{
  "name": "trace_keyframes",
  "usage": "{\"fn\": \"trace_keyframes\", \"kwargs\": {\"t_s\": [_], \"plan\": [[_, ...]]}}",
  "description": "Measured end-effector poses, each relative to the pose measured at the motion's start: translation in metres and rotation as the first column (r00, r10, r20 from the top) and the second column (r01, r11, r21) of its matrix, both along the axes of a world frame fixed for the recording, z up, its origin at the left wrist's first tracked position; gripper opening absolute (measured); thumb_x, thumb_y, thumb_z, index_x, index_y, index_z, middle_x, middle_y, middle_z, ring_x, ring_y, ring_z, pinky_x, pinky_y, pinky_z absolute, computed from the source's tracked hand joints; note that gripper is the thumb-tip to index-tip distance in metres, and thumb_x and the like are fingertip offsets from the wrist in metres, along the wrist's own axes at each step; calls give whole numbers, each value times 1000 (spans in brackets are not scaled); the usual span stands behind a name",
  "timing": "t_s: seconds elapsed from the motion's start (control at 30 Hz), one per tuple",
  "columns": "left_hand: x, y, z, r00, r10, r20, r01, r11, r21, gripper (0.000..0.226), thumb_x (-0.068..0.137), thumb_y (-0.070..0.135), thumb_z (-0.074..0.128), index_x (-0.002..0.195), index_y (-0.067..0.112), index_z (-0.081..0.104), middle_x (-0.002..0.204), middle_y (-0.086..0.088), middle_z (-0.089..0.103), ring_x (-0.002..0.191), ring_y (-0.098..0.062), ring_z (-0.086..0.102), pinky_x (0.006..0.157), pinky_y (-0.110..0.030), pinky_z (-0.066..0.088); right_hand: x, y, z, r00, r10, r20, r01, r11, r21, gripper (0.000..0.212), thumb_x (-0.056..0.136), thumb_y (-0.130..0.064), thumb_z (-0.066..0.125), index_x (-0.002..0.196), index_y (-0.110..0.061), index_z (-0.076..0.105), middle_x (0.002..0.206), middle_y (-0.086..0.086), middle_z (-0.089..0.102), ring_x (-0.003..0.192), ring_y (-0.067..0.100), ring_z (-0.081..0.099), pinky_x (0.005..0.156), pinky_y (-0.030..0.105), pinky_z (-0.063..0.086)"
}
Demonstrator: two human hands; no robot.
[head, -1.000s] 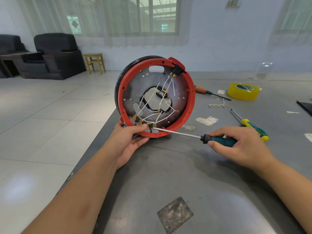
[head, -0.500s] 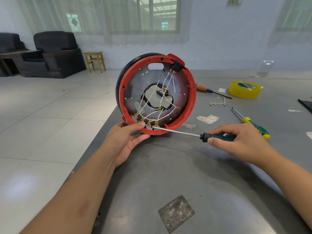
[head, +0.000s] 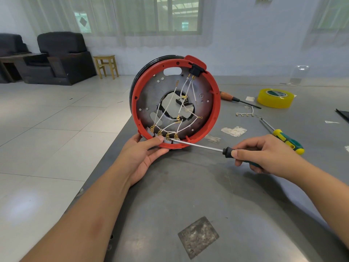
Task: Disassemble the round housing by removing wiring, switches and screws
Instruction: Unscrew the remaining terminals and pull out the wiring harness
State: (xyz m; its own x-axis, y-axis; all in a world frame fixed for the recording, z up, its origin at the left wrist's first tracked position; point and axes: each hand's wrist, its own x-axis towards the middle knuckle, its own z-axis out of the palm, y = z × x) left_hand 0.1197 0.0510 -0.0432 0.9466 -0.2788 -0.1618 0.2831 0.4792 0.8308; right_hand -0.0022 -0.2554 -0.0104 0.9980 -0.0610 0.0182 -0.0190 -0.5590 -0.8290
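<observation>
Red housing [head: 176,103] now stands steadier on the counter [head: 207,186], your left hand [head: 143,156] gripping its rim, your right hand [head: 264,156] pinching the screwdriver [head: 200,146], tip still at the terminals [head: 168,137].

Red ring [head: 217,103] around a dark grey metal plate [head: 149,103], black rim [head: 132,87] behind. Thin white wires [head: 170,127] with gold tips at 6 o'clock. Black switch [head: 194,71] at 1 o'clock. Silver screwdriver [head: 200,146] with black and green grip. Yellow tape roll [head: 275,98]. Grey table [head: 188,186]. Yellow and green screwdriver [head: 288,141].
</observation>
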Motion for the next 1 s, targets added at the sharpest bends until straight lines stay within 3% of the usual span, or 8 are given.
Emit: {"fn": "trace_keyframes", "kwargs": {"t_s": [0.2,0.37,0.47,0.57,0.67,0.8,1.0], "plan": [[3,0,-3,1000,3,9,-3,1000,3,50,88,-9,73,134,-2,56,105,-21,79,101,-39,77,75,-40,66,-1,0,-3,996,2,94,5,996,-84,4,86,-42,74,86,-46,76,75,-7,75,49,6,55,49,16,48],[4,0,-4,1000,7,8,-7,1000,19,37,88,-7,74,121,-1,61,102,-21,79,101,-38,77,76,-38,66,-4,-1,-7,977,-1,214,56,966,-254,11,81,-52,74,90,-58,70,79,-23,70,71,-1,63,55,12,46],[3,-1,-4,1000,12,5,-12,1000,20,33,89,-7,73,119,-1,62,105,-23,78,101,-38,77,77,-38,66,-6,0,-10,963,14,270,81,938,-338,13,77,-63,66,87,-55,69,85,-31,67,83,-2,62,64,23,51],[3,-2,-3,1000,18,6,-18,1000,23,31,89,-7,73,118,-1,62,105,-23,78,100,-36,78,76,-37,65,-7,2,-11,941,50,335,103,899,-425,11,80,-60,66,91,-56,64,92,-35,64,91,-4,61,67,30,56],[2,-2,-3,1000,27,3,-27,999,18,31,89,-7,73,118,-1,62,101,-21,79,99,-36,78,74,-35,65,-7,3,-14,914,76,398,131,874,-468,14,83,-54,66,97,-53,65,84,-30,66,88,-1,62,67,33,57],[2,-2,-3,999,31,20,-32,999,28,29,90,-5,73,117,-1,62,100,-20,79,100,-35,78,75,-34,65,-8,4,-16,874,113,472,175,834,-524,26,86,-53,63,106,-39,71,90,-23,68,79,9,65,65,41,58],[2,-1,-3,999,30,24,-31,999,33,27,89,-5,74,114,0,63,102,-21,79,100,-36,78,76,-35,65,-9,1,-18,820,189,541,216,772,-597,31,90,-48,63,113,-30,73,93,-13,71,75,15,66,58,40,57]]}}
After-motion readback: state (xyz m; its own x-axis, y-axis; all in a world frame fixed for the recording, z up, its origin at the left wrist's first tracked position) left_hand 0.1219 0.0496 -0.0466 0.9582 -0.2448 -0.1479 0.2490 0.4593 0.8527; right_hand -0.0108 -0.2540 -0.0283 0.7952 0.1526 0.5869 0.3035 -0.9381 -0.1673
